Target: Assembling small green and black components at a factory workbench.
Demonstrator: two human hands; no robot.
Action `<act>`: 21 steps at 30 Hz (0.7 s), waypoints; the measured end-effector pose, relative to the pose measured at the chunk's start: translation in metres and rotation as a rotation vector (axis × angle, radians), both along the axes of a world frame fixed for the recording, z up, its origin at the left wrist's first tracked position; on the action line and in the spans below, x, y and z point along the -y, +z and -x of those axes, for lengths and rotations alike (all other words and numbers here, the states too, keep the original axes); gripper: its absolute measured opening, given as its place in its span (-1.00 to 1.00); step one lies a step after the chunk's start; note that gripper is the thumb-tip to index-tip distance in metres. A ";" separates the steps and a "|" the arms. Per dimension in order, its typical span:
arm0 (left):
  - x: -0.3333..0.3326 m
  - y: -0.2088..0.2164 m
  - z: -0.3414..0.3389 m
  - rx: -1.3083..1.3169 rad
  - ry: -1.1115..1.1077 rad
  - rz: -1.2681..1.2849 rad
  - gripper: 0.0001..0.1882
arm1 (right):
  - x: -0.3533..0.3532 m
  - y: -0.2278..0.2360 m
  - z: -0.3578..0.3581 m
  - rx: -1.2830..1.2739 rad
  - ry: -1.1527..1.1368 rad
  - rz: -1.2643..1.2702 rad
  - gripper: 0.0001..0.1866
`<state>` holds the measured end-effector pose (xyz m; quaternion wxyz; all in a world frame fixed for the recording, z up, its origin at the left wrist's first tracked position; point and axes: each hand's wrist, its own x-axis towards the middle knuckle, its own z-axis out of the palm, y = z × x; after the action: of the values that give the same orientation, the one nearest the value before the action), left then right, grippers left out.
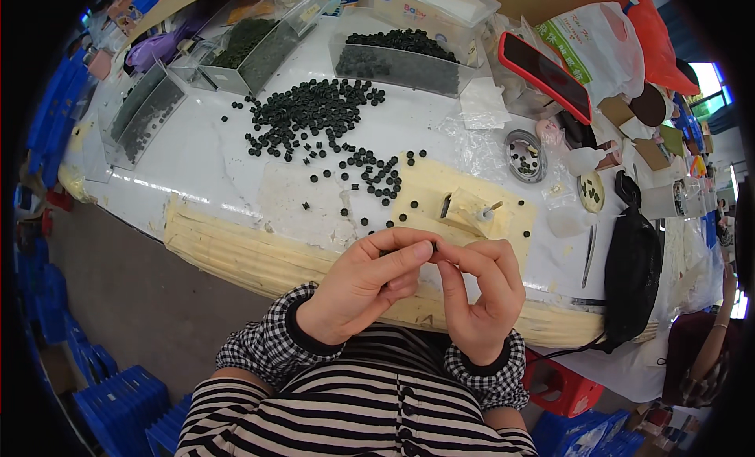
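Note:
Close to the table's front edge, my left hand [366, 280] and my right hand [484, 292] meet at the fingertips. Pinched between them is a small black round part [434, 247], mostly covered by the fingers. A bit of something dark also shows by the curled left fingers; I cannot make it out. Just beyond my hands stands a small cream-coloured block fixture [476, 213] with a short upright pin, on a yellowish sheet [421, 182]. A loose heap of small black grooved parts [307, 111] spreads over the white table, with several stragglers reaching toward my hands.
Clear plastic bins [397, 60] of dark parts line the back. A red-cased phone [544, 75] leans at the back right. Tweezers [588, 256], a round dish [525, 156] and a black bag [633, 268] lie to the right. Padding [228, 248] covers the front edge.

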<state>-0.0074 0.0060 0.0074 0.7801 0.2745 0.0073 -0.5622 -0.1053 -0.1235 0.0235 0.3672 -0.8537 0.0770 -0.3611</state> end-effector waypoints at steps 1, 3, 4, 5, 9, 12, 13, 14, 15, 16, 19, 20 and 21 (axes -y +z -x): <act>0.000 0.001 -0.001 0.010 0.000 0.004 -0.78 | 0.000 0.001 0.001 0.001 0.000 -0.005 -0.70; 0.001 0.002 -0.004 0.031 -0.001 0.012 -0.78 | 0.002 0.002 0.003 0.000 -0.020 -0.024 -0.71; 0.000 0.002 -0.005 0.029 -0.007 0.017 -0.78 | 0.002 0.003 0.005 0.000 -0.039 -0.036 -0.72; -0.001 0.001 -0.006 0.026 -0.013 0.021 -0.78 | 0.004 0.004 0.006 -0.001 -0.059 -0.049 -0.72; 0.000 0.001 -0.008 0.048 -0.001 0.022 -0.77 | 0.019 0.010 0.008 -0.006 -0.156 0.016 -0.76; 0.002 -0.004 -0.008 0.035 0.015 0.043 -0.76 | 0.039 0.015 0.008 -0.041 -0.243 0.120 -0.79; 0.002 -0.005 -0.009 0.032 0.011 0.054 -0.76 | 0.044 0.015 0.007 -0.062 -0.259 0.125 -0.79; 0.003 -0.005 -0.009 0.028 0.007 0.064 -0.76 | 0.049 0.016 0.006 -0.084 -0.273 0.130 -0.80; 0.003 -0.006 -0.010 0.025 0.004 0.075 -0.76 | 0.054 0.016 0.005 -0.105 -0.288 0.135 -0.80; 0.003 -0.006 -0.010 0.034 0.000 0.073 -0.76 | 0.057 0.014 0.003 -0.117 -0.275 0.125 -0.81; 0.004 -0.006 -0.011 0.042 -0.007 0.078 -0.77 | 0.059 0.011 -0.002 -0.135 -0.228 0.096 -0.81; 0.004 -0.006 -0.011 0.029 -0.006 0.087 -0.77 | 0.060 0.010 -0.004 -0.140 -0.219 0.095 -0.81; 0.005 -0.006 -0.011 0.015 -0.005 0.097 -0.77 | 0.060 0.010 -0.006 -0.145 -0.210 0.095 -0.81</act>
<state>0.0039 0.0010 0.0015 0.7911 0.2408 -0.0267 -0.5616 -0.0990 -0.1836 0.0333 0.2799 -0.8812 0.1749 -0.3383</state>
